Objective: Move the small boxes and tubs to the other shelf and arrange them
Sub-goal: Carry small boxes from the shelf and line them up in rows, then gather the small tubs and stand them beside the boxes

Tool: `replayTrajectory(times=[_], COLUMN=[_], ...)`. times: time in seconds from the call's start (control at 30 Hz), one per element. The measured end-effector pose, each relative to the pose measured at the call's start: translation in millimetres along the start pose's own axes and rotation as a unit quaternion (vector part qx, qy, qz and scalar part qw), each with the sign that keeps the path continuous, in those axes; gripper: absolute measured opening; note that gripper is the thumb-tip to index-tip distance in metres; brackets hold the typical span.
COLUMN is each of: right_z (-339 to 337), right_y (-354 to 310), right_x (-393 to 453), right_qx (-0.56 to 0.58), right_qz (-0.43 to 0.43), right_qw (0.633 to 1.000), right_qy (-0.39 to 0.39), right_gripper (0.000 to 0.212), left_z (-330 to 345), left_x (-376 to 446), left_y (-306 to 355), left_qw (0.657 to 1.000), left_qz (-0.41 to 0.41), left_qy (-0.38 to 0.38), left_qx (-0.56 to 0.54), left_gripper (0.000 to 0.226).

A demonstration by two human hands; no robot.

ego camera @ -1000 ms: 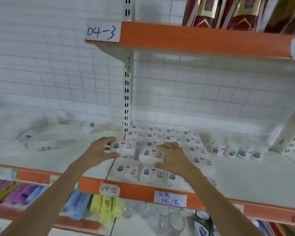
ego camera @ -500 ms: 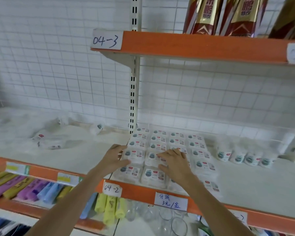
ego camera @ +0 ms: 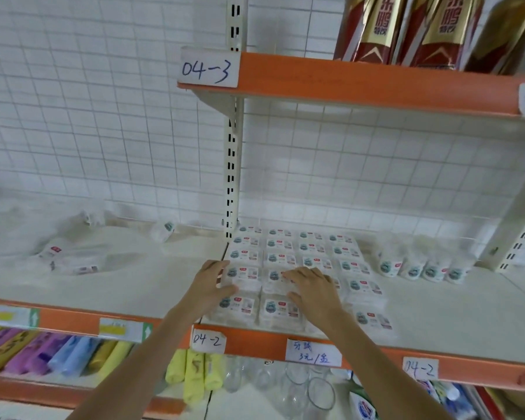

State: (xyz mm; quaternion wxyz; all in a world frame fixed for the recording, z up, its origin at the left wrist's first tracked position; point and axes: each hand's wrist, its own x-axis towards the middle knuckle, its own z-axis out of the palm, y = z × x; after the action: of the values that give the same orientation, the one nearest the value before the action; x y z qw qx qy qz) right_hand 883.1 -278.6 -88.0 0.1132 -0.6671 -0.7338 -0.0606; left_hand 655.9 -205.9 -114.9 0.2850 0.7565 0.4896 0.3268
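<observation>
Head view of a white shelf [ego camera: 437, 322] with an orange front edge, labelled "04-2". A grid of small boxes [ego camera: 311, 256], four columns wide, lies flat on the shelf just right of the slotted upright [ego camera: 231, 165]. The left hand [ego camera: 214, 283] lies at the left edge of the grid, fingers and thumb curled round the second box from the front in the leftmost column [ego camera: 244, 275]. The right hand [ego camera: 311, 287] rests palm-down on the adjoining box in the second column [ego camera: 275, 278], fingers loosely bent over its top; whether it grips or merely presses cannot be told. The two hands are near each other, apart, with the leftmost box between them. A row of small tubs [ego camera: 422, 268] stands on the same shelf to the right of the grid, well apart from both hands. On the neighbouring shelf section to the left lie loose clear plastic bags [ego camera: 73, 256] holding a few more boxes, beyond the left hand.
</observation>
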Motion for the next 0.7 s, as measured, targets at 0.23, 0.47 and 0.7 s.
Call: replayTrajectory(times=[0.23, 0.47, 0.7], right_z=[1, -30, -52], right_y=[-10, -21, -13], right_x=[-8, -42, -150], right_qx=[0.003, 0.023, -0.038], right_qz=[0.02, 0.02, -0.008], right_qw=[1.0, 0.999, 0.995], right_qy=[0.006, 0.028, 0.091], right_gripper=[0.044, 0.039, 0.034], left_z=[-5, -28, -39], left_x=[0, -32, -118], left_y=[1, 21, 34], left_qw=[0.998, 0.993, 0.945], left_qz=[-0.001, 0.085, 0.218], left_qy=[-0.06, -0.018, 0.071], left_qx=[0.024, 0.081, 0.235], left_gripper=[0.077, 0.053, 0.044])
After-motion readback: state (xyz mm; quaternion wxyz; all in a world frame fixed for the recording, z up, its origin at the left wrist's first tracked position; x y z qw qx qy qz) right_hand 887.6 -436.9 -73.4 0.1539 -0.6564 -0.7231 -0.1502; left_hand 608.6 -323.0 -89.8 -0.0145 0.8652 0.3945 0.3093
